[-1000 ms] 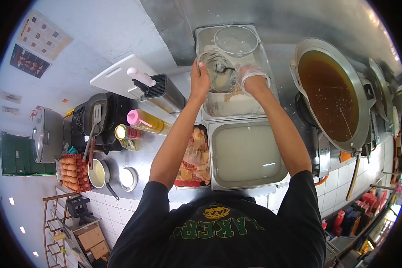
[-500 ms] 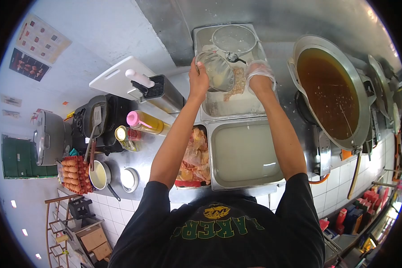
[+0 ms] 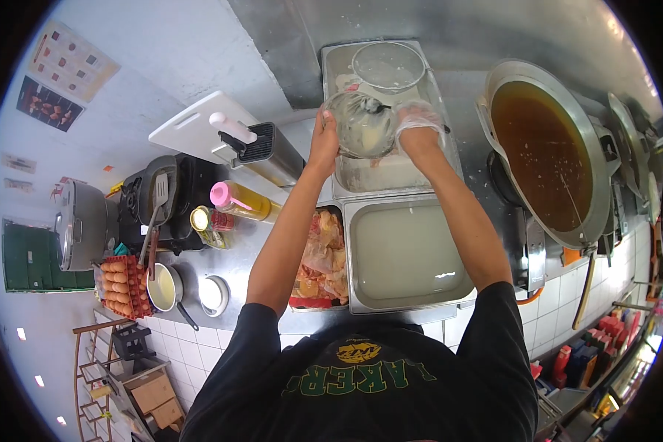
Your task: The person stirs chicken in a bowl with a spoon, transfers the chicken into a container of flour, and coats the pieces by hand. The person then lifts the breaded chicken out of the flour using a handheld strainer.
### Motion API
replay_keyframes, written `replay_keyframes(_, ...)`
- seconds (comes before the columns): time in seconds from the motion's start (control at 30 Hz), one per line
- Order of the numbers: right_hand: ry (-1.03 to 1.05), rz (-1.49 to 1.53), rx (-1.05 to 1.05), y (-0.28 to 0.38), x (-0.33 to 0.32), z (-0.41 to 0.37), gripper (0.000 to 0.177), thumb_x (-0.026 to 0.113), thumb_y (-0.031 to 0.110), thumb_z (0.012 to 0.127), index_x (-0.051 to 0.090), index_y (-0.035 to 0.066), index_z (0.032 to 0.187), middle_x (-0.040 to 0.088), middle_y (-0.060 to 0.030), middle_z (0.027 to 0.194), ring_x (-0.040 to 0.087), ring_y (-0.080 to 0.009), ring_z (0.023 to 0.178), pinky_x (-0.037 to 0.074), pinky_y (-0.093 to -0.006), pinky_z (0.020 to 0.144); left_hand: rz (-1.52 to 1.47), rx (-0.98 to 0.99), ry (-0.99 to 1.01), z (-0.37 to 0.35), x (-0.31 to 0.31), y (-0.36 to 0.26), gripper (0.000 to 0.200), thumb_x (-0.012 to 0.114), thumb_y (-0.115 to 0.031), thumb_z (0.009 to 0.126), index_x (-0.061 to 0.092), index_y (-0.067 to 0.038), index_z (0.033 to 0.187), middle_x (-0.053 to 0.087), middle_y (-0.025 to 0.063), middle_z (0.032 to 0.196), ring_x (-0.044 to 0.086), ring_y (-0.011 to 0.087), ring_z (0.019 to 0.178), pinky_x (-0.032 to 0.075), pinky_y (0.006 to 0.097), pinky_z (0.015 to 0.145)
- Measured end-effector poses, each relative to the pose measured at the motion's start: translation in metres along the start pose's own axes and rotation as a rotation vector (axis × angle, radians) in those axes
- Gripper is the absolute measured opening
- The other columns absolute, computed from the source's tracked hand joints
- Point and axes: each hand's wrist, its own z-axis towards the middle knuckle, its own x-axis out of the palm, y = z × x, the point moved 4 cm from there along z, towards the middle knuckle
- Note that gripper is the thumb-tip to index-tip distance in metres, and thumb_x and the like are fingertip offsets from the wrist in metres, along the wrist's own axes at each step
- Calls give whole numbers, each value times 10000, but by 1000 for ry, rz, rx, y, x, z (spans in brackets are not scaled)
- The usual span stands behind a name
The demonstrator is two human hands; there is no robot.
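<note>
A clear bowl point(image 3: 359, 138) with pale residue inside is gripped at its left rim by my left hand point(image 3: 323, 138), tilted over the upper metal tray point(image 3: 387, 186). Gloved in clear plastic, my right hand point(image 3: 418, 127) is beside the bowl's right edge. A dark utensil point(image 3: 376, 106) reaches from the bowl toward that hand; its fingers are too blurred to read. White flour-like powder and a little food show in the tray, partly hidden by the bowl. A round sieve point(image 3: 388, 67) lies at the tray's far end.
Nearer me are a tray of cloudy liquid point(image 3: 409, 254) and a tray of raw meat point(image 3: 322, 258). A large pan of brown oil point(image 3: 541, 155) stands right. To the left are an oil bottle point(image 3: 243, 201), a knife block point(image 3: 276, 158), a saucepan point(image 3: 164, 287) and eggs point(image 3: 118, 287).
My right hand has moved left, closer to the bowl. The bowl has shifted slightly and now covers more of the food in the tray, and the utensil now reaches into it.
</note>
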Motion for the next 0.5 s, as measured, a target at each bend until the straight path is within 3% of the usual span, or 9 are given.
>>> replay_keyframes(0.1,26,37,129,-15,-11,1,230,523,137,860,697,40,976,676,-215,1029,677,-353,922,535,-447,781,106,-53,-118,-1,-5,-2,475,274,-349,1056,253,-131,1478,408,141,1416,424,240,1287,389,355,1037)
replay_keyframes(0.17,18,133,219,-25,-15,0,240,558,156,832,712,41,977,683,-199,1024,677,-350,932,532,-458,765,158,58,-142,15,-20,15,509,317,-418,1039,262,-164,1476,461,103,1373,505,233,1199,480,359,893)
replay_keyframes(0.27,169,174,283,-39,22,2,244,545,163,846,717,45,973,663,-227,1079,667,-381,943,526,-470,799,125,64,-153,6,-14,7,513,325,-418,1038,261,-160,1477,469,104,1363,512,237,1194,478,353,903)
replay_keyframes(0.4,94,299,143,-54,48,-1,263,568,211,841,716,50,986,660,-240,1073,655,-403,947,513,-474,810,130,66,-183,0,-18,1,507,320,-415,1039,260,-169,1479,469,106,1363,517,241,1188,490,365,884)
replay_keyframes(0.47,236,467,193,-59,56,2,316,604,269,825,703,49,1028,664,-241,1042,639,-416,971,498,-473,803,152,60,-188,-3,-21,-1,464,278,-346,1055,301,-88,1441,468,150,1352,492,244,1215,426,346,1006)
replay_keyframes(0.5,235,461,183,-61,52,1,316,604,269,825,703,49,1028,664,-241,1042,639,-416,971,498,-473,803,145,66,-195,-6,-19,-4,464,278,-346,1055,301,-88,1441,468,150,1352,492,244,1215,426,346,1006)
